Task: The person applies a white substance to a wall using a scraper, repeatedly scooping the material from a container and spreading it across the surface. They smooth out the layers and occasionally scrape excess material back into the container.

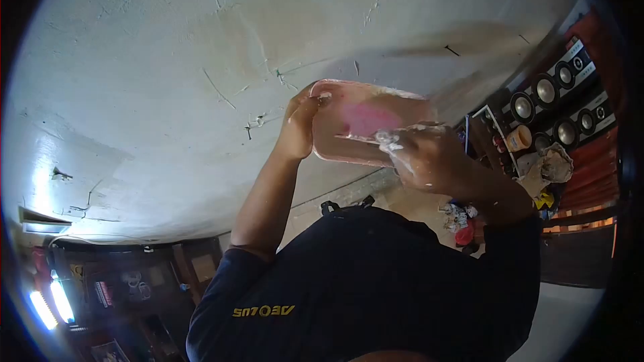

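Observation:
My left hand (301,123) grips the left end of a shallow pink plastic tray (325,139), its thumb over the rim. Pale paste smears the rim and inside, and a brighter pink patch (373,119) shows in the middle. At the tray's right side my right hand (429,157) is closed, its fingers coated in white paste. A thin straight edge (359,138), like that of a flat putty scraper, runs out from these fingers across the tray; the rest of it is hidden by the hand.
Behind the tray spreads a pale, patched wall (168,100) with scratches and a protruding nail (451,50). Tall speakers (547,90), a plastic jar (518,139) and a crumpled bag (555,163) stand at right. Lit tubes (62,300) and dark furniture (134,288) are lower left.

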A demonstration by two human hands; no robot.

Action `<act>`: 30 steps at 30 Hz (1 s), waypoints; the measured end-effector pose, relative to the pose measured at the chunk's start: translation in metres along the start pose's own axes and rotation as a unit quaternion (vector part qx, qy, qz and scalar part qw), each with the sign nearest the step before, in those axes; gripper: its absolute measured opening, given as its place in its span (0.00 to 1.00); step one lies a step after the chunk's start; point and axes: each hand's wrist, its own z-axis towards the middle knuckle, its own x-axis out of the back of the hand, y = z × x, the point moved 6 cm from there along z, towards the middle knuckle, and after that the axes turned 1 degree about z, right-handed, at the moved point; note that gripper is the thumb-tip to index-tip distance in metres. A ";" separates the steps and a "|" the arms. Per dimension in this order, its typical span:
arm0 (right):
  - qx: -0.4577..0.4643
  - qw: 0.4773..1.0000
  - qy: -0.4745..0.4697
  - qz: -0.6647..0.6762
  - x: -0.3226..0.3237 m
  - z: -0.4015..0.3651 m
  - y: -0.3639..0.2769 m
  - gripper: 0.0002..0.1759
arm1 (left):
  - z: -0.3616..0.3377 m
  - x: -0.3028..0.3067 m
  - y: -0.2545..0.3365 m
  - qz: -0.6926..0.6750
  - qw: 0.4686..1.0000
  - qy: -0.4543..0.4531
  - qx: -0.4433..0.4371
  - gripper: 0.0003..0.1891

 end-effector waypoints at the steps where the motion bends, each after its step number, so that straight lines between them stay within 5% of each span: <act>1: -0.010 1.000 0.022 -0.010 0.007 -0.002 0.004 0.16 | -0.001 0.000 -0.004 -0.009 0.999 -0.003 0.032 0.19; 3: -0.031 0.998 0.026 -0.038 0.028 0.004 0.004 0.17 | -0.003 -0.001 -0.012 -0.019 0.998 -0.002 0.066 0.19; 5: -0.022 0.996 0.051 -0.070 0.024 0.006 0.007 0.18 | -0.009 -0.005 0.010 0.244 0.953 0.027 -0.175 0.19; 9: -0.008 0.994 0.055 -0.099 0.000 0.017 0.009 0.18 | -0.001 -0.013 0.008 0.030 0.999 -0.004 -0.027 0.19; 11: 0.006 0.998 0.011 -0.069 -0.009 0.020 0.003 0.17 | -0.008 -0.013 0.011 0.299 0.941 -0.008 -0.158 0.19; 12: 0.007 0.998 0.013 -0.069 -0.008 0.020 0.004 0.17 | -0.008 -0.014 0.013 0.300 0.941 -0.008 -0.159 0.19; 14: 0.092 0.995 0.001 -0.050 -0.009 0.017 -0.003 0.15 | -0.007 -0.011 -0.003 -0.090 0.995 0.022 0.037 0.19; 15: 0.078 0.996 -0.043 -0.020 -0.008 0.013 -0.002 0.14 | -0.008 -0.010 -0.007 -0.090 0.995 0.024 0.038 0.19; 17: 0.062 0.997 -0.049 0.007 -0.006 0.009 0.005 0.14 | -0.012 -0.007 -0.036 -0.189 0.962 0.057 0.191 0.19; 22: -0.003 0.999 0.040 0.025 0.026 0.003 0.034 0.13 | -0.013 -0.008 -0.026 -0.169 0.966 0.040 0.190 0.19; 23: -0.073 0.997 -0.025 0.004 0.026 0.001 0.040 0.15 | -0.012 -0.008 -0.023 -0.159 0.971 0.036 0.175 0.20; 27: -0.117 0.980 -0.124 0.098 0.000 -0.005 0.042 0.15 | -0.007 -0.010 -0.024 -0.060 0.987 -0.004 0.146 0.20; 30: -0.191 0.958 -0.081 0.200 -0.025 -0.015 0.052 0.13 | -0.012 -0.013 -0.039 -0.111 0.969 0.017 0.221 0.19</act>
